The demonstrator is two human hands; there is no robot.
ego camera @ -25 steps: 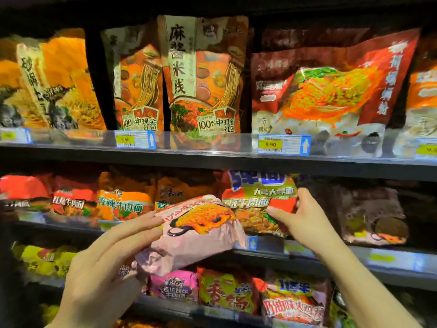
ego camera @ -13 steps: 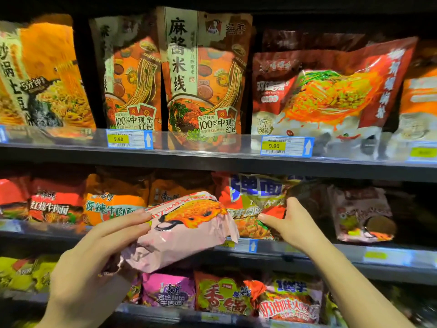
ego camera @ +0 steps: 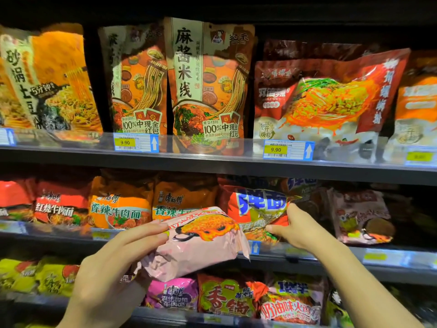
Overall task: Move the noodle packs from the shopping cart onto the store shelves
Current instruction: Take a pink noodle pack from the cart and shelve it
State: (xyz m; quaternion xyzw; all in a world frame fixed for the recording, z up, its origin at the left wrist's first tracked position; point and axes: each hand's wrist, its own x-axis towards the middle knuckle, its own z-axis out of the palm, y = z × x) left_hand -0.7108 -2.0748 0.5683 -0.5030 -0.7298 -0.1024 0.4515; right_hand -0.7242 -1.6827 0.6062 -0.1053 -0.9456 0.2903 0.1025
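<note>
My left hand [ego camera: 111, 271] grips a pink noodle pack [ego camera: 196, 245] by its left end and holds it tilted in front of the middle shelf [ego camera: 331, 254]. My right hand [ego camera: 298, 227] pinches the right edge of a red noodle pack with blue lettering [ego camera: 255, 204] that stands on that shelf. The pink pack overlaps the lower left of the red one. To the right of my right hand there is a dark gap, then a pale pink pack [ego camera: 361, 216]. The shopping cart is out of view.
The top shelf [ego camera: 212, 162] carries tall orange and red noodle bags behind price tags. Orange and red packs [ego camera: 120, 207] fill the middle shelf's left part. On the bottom shelf lie yellow, magenta [ego camera: 172, 292] and red packs.
Both hands and the pink pack have stayed at the middle shelf. My right hand's fingers have slid up the red pack's right edge. The camera has shifted slightly.
</note>
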